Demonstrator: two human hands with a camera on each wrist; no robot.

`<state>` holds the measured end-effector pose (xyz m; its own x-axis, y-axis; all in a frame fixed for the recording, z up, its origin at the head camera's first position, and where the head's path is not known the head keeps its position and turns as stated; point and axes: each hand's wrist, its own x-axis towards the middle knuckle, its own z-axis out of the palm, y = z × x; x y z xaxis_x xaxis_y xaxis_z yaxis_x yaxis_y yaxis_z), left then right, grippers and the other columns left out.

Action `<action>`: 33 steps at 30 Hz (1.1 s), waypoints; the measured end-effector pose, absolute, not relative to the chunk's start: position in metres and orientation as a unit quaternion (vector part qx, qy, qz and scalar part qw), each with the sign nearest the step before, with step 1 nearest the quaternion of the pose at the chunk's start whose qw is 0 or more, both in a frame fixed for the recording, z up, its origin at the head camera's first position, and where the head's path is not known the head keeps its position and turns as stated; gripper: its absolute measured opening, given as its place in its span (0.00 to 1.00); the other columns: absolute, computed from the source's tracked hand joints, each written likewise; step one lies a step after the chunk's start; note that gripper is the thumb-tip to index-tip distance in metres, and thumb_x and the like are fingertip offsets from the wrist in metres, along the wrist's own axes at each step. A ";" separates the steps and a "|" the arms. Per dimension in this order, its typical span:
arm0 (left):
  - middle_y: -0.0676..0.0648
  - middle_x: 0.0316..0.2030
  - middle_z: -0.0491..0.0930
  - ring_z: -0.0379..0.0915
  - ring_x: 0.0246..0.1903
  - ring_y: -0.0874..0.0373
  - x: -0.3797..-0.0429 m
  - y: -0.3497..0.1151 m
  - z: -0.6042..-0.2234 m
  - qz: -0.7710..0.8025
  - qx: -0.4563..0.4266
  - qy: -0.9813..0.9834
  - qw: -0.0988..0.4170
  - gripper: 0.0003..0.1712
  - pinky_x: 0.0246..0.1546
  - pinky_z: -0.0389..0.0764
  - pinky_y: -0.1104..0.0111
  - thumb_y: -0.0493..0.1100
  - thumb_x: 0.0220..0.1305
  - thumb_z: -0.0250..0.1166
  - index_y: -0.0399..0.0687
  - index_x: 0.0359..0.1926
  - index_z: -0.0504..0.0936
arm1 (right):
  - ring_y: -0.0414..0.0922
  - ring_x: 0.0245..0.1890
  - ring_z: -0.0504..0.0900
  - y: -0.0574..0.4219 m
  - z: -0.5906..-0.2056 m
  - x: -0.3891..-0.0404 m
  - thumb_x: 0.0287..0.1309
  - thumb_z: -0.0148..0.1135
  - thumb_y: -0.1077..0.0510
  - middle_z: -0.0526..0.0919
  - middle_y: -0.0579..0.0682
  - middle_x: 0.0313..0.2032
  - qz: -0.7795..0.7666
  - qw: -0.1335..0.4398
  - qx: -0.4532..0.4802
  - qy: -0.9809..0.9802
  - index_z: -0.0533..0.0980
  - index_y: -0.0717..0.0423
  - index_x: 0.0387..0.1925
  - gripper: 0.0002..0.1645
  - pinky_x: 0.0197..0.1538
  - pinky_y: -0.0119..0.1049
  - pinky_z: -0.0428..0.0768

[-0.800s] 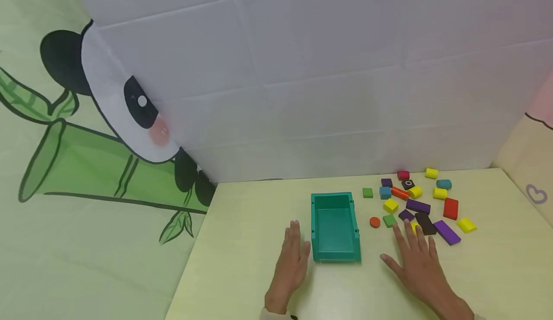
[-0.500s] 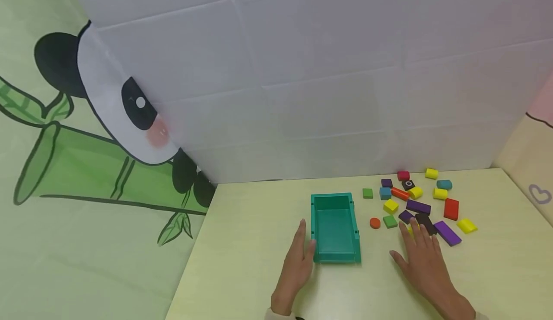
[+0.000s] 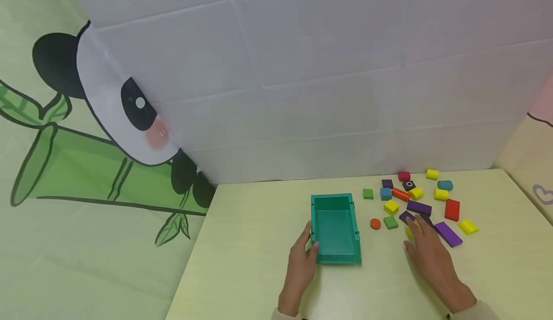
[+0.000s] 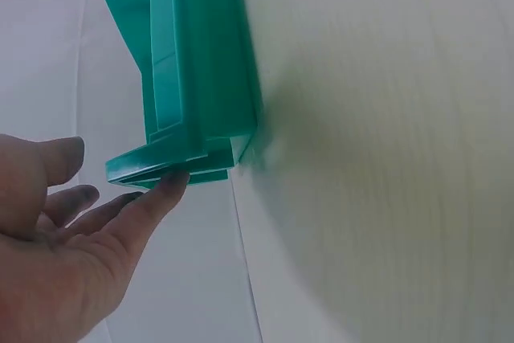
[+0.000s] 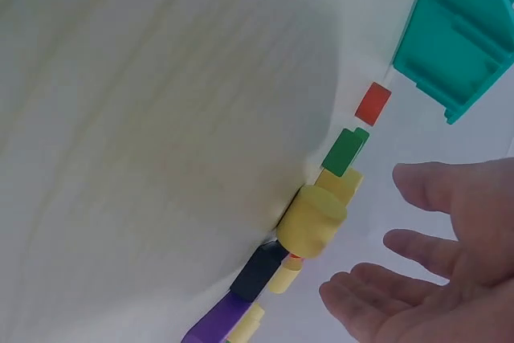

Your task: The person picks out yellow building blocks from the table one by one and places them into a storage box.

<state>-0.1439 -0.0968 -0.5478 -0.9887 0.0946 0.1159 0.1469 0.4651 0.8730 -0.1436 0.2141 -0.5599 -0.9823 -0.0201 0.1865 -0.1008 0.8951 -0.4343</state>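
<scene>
My left hand [image 3: 301,267] is at the left side of a teal plastic bin [image 3: 336,231]. In the left wrist view, one fingertip touches the outside of the bin below its rim, and the thumb stays apart from it. My right hand [image 3: 434,257] hovers over the near edge of a group of coloured blocks, fingers spread and holding nothing. Just below its fingertips lies a yellow cylinder [image 5: 312,221], partly hidden in the head view. Beside that are a black block [image 5: 259,269], mostly covered by the fingers from above, and a purple block [image 3: 448,234].
More blocks lie scattered towards the back right: a red block [image 3: 452,210], a long dark purple block [image 3: 419,207], a yellow cube [image 3: 391,207] and several others. Between bin and group are an orange disc [image 3: 375,224] and a green square [image 3: 368,194]. A white cloth wall [image 3: 328,152] borders the table.
My left hand has moved right, up against the bin's side. The right hand has shifted slightly right and forward, with its fingers bending more over the yellow cylinder and black block.
</scene>
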 end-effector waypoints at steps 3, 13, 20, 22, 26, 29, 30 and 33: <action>0.52 0.65 0.56 0.52 0.61 0.59 -0.144 -0.096 -0.548 -0.515 -0.075 -0.853 0.030 0.33 0.55 0.69 0.58 0.39 0.67 0.52 0.63 0.68 0.51 | 0.68 0.55 0.60 0.217 -0.563 -0.146 0.47 0.66 0.64 0.58 0.71 0.60 0.228 0.097 0.042 -0.968 0.61 0.67 0.60 0.38 0.50 0.67 0.67; 0.50 0.64 0.58 0.52 0.61 0.61 -0.144 -0.097 -0.550 -0.502 -0.073 -0.860 0.046 0.32 0.59 0.64 0.60 0.34 0.65 0.54 0.54 0.67 0.55 | 0.67 0.52 0.63 0.219 -0.564 -0.151 0.45 0.65 0.68 0.65 0.71 0.54 0.233 0.108 0.052 -0.965 0.69 0.70 0.52 0.29 0.52 0.66 0.67; 0.51 0.62 0.60 0.53 0.59 0.61 -0.143 -0.098 -0.551 -0.491 -0.055 -0.869 0.030 0.31 0.58 0.66 0.61 0.33 0.64 0.55 0.52 0.66 0.58 | 0.67 0.50 0.65 0.220 -0.561 -0.154 0.43 0.67 0.69 0.68 0.72 0.51 0.222 0.089 0.057 -0.969 0.73 0.70 0.47 0.25 0.51 0.66 0.67; 0.49 0.62 0.62 0.55 0.59 0.61 -0.143 -0.097 -0.551 -0.487 -0.051 -0.871 0.030 0.31 0.57 0.67 0.61 0.33 0.64 0.55 0.52 0.66 0.59 | 0.67 0.49 0.66 0.220 -0.561 -0.155 0.43 0.67 0.69 0.69 0.72 0.50 0.220 0.083 0.058 -0.970 0.74 0.69 0.45 0.23 0.51 0.66 0.68; 0.46 0.61 0.63 0.56 0.58 0.60 -0.144 -0.097 -0.550 -0.485 -0.051 -0.873 0.030 0.31 0.56 0.67 0.60 0.32 0.63 0.55 0.51 0.65 0.59 | 0.67 0.46 0.68 0.221 -0.559 -0.157 0.41 0.67 0.70 0.71 0.71 0.46 0.222 0.083 0.064 -0.969 0.76 0.69 0.41 0.20 0.49 0.66 0.70; 0.45 0.61 0.64 0.57 0.58 0.59 -0.144 -0.097 -0.550 -0.481 -0.057 -0.874 0.037 0.30 0.56 0.68 0.59 0.32 0.63 0.55 0.50 0.65 0.60 | 0.66 0.44 0.70 0.222 -0.559 -0.159 0.41 0.66 0.72 0.73 0.70 0.43 0.226 0.088 0.065 -0.968 0.77 0.69 0.38 0.17 0.47 0.65 0.72; 0.44 0.61 0.64 0.58 0.57 0.58 -0.145 -0.097 -0.551 -0.480 -0.060 -0.874 0.040 0.30 0.56 0.68 0.59 0.32 0.63 0.55 0.50 0.65 0.60 | 0.65 0.43 0.70 0.222 -0.559 -0.160 0.41 0.65 0.73 0.74 0.70 0.43 0.228 0.090 0.064 -0.967 0.78 0.68 0.38 0.16 0.47 0.64 0.72; 0.44 0.61 0.64 0.59 0.57 0.57 -0.145 -0.097 -0.552 -0.476 -0.067 -0.876 0.049 0.30 0.55 0.69 0.58 0.31 0.62 0.56 0.48 0.64 0.60 | 0.64 0.41 0.71 0.223 -0.560 -0.162 0.42 0.62 0.75 0.75 0.68 0.40 0.234 0.099 0.063 -0.965 0.78 0.68 0.36 0.14 0.46 0.64 0.73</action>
